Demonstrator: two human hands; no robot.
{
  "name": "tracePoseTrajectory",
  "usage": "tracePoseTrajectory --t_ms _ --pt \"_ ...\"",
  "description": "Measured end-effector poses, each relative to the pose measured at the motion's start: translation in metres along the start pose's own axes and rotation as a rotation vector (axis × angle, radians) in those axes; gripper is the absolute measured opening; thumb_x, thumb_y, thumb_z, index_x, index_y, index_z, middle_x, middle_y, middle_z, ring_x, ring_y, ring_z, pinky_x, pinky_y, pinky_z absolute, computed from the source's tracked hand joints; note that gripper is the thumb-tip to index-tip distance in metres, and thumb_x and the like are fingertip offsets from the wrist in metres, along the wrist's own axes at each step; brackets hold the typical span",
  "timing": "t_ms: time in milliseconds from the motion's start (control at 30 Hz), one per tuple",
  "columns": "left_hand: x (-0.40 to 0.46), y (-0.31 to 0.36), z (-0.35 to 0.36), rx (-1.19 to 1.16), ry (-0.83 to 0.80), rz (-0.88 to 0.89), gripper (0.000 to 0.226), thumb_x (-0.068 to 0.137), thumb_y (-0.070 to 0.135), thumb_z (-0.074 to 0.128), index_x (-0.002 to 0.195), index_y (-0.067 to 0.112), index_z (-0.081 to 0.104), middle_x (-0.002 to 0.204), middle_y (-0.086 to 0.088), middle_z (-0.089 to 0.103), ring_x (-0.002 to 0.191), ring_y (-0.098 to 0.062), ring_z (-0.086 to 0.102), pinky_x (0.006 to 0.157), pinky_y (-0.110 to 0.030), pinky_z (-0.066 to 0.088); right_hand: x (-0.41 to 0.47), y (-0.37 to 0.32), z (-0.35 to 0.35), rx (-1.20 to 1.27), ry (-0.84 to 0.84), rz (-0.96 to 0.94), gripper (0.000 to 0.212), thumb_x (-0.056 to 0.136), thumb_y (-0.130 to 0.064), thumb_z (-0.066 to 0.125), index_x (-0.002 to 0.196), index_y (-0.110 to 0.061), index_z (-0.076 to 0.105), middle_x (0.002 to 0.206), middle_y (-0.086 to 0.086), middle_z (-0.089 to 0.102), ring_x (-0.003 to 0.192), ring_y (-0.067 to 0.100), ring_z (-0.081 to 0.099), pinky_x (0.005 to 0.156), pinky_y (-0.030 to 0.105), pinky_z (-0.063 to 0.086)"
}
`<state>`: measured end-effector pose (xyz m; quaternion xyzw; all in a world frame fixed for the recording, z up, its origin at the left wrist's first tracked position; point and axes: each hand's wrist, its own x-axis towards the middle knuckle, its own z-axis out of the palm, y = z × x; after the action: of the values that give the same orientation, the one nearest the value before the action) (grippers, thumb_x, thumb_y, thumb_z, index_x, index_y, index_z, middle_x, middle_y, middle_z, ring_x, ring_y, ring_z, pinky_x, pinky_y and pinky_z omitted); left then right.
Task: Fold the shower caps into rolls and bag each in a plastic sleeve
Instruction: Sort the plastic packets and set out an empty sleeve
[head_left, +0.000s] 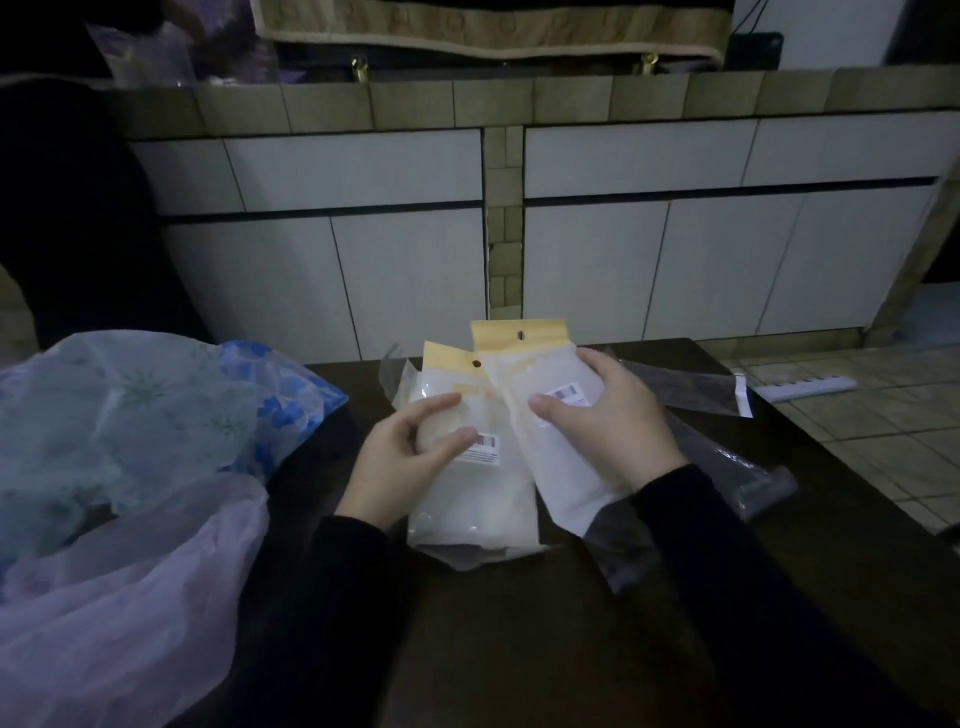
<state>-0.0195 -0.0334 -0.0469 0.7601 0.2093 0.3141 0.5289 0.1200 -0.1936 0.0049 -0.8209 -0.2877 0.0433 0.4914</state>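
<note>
Two white plastic sleeves with yellow hang-hole headers and barcode labels lie over the dark table (519, 623) in front of me. My left hand (405, 457) pinches the left sleeve (467, 499) between thumb and fingers near its label. My right hand (608, 421) grips the right sleeve (540, 447), thumb on top beside its barcode, fingers round the right edge. This sleeve overlaps the left one and is tilted. A heap of thin shower caps (130, 415), pale green, blue-flowered and lilac, fills the left side.
Clear empty sleeves (691, 389) and crumpled film (748, 473) lie on the table to the right of my hands. A white tiled cabinet front (363, 234) stands behind the table. Tiled floor (857, 431) shows at the right with a white comb-like strip (810, 387).
</note>
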Motion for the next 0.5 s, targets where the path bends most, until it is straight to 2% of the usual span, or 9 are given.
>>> tracePoseTrajectory --t_ms 133,233,267,333,400,467,500 --pt "-0.003 0.001 0.007 -0.036 0.058 0.054 0.048 0.071 0.059 0.076 0.112 0.036 0.070 0.116 0.012 0.070 0.112 -0.004 0.062 0.098 -0.032 0.050 0.012 -0.016 0.014 0.063 -0.009 -0.012 0.082 0.077 -0.039 0.077 0.147 -0.022 0.035 0.139 0.007 0.043 0.123 0.022 0.048 0.100 0.031 0.040" --pt "-0.005 0.004 0.005 -0.069 0.071 0.032 0.049 0.074 0.057 0.069 0.119 0.039 0.064 0.119 0.017 0.065 0.112 0.001 0.060 0.089 -0.018 0.050 0.012 -0.021 0.024 0.003 -0.147 0.026 0.076 0.084 -0.038 0.070 0.147 -0.022 0.032 0.136 0.010 0.039 0.120 0.026 0.049 0.094 0.028 0.039" --pt "-0.005 0.004 0.004 -0.110 0.052 0.012 0.054 0.073 0.056 0.071 0.123 0.038 0.062 0.122 0.015 0.064 0.111 0.000 0.060 0.085 -0.018 0.052 0.011 -0.021 0.029 -0.026 -0.203 0.022 0.071 0.085 -0.037 0.068 0.145 -0.021 0.033 0.134 0.010 0.040 0.120 0.027 0.048 0.094 0.029 0.039" --pt "-0.005 0.001 0.003 -0.148 0.026 -0.011 0.069 0.068 0.057 0.080 0.130 0.037 0.058 0.127 0.009 0.062 0.113 -0.007 0.062 0.086 -0.028 0.057 0.009 -0.018 0.040 -0.049 -0.258 -0.014 0.068 0.082 -0.035 0.070 0.139 -0.022 0.036 0.131 0.011 0.044 0.121 0.027 0.048 0.093 0.029 0.042" --pt "-0.006 0.000 -0.001 -0.140 0.033 -0.008 0.076 0.062 0.056 0.083 0.131 0.042 0.054 0.132 0.008 0.059 0.117 -0.013 0.061 0.089 -0.039 0.057 0.008 -0.015 0.048 -0.030 -0.284 -0.039 0.068 0.080 -0.033 0.072 0.137 -0.024 0.035 0.126 0.009 0.046 0.117 0.024 0.050 0.084 0.026 0.041" --pt "-0.006 0.000 -0.006 -0.155 0.044 0.002 0.073 0.065 0.044 0.084 0.129 0.051 0.049 0.136 0.007 0.055 0.120 -0.016 0.059 0.090 -0.044 0.056 0.006 -0.015 0.052 0.013 -0.316 -0.064 0.070 0.079 -0.034 0.072 0.138 -0.025 0.035 0.124 0.003 0.050 0.108 0.017 0.051 0.081 0.025 0.043" --pt "-0.005 -0.001 -0.009 -0.168 0.043 0.016 0.074 0.069 0.035 0.085 0.130 0.054 0.046 0.137 0.006 0.054 0.121 -0.017 0.058 0.090 -0.044 0.057 0.005 -0.013 0.053 0.027 -0.338 -0.088 0.077 0.076 -0.040 0.072 0.141 -0.027 0.034 0.127 0.001 0.051 0.108 0.015 0.053 0.084 0.026 0.046"
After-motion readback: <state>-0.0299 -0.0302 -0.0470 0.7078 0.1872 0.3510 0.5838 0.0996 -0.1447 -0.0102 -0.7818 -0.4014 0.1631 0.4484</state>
